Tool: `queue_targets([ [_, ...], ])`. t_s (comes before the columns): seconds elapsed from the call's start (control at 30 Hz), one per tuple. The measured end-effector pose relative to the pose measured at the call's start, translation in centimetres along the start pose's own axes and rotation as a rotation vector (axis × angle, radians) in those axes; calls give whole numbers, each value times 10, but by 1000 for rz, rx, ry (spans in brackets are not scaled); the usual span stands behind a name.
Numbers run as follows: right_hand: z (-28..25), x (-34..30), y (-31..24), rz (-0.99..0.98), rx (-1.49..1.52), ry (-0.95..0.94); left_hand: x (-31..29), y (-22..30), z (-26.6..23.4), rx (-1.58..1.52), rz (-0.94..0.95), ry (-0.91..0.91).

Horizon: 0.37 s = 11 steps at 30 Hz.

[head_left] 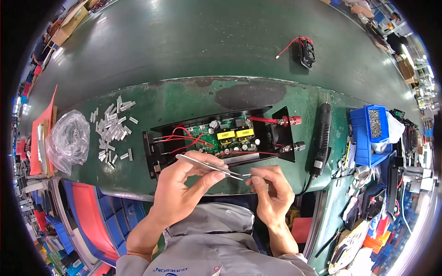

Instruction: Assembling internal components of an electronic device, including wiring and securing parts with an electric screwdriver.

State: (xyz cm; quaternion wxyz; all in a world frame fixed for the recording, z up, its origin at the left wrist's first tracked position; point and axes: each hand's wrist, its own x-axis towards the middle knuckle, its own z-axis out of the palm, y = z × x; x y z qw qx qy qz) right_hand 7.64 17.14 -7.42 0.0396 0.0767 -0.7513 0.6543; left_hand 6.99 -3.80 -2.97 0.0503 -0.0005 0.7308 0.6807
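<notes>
My left hand is closed round a pair of metal tweezers, whose tips point right. Close to those tips, my right hand pinches a small thing, too little to name. Just beyond both hands lies an open black metal case with a green circuit board inside. Two yellow-wrapped transformers stand on the board. Red wires loop at its left end, and a red terminal and a black terminal stick out at the right.
Several small silver metal pieces and a clear plastic bag lie left. At right are a black electric screwdriver and a blue bin of screws. A small black fan with red wire sits on the far surface.
</notes>
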Motion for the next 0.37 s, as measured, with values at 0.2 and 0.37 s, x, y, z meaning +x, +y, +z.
queue_targets([
  [0.2, 0, 1, 3, -30, -30, -48, 2, -2, -1, 36, 17, -26],
  [0.37, -13, -11, 22, -95, -139, 80, 6, -4, -11, 274, 283, -20],
])
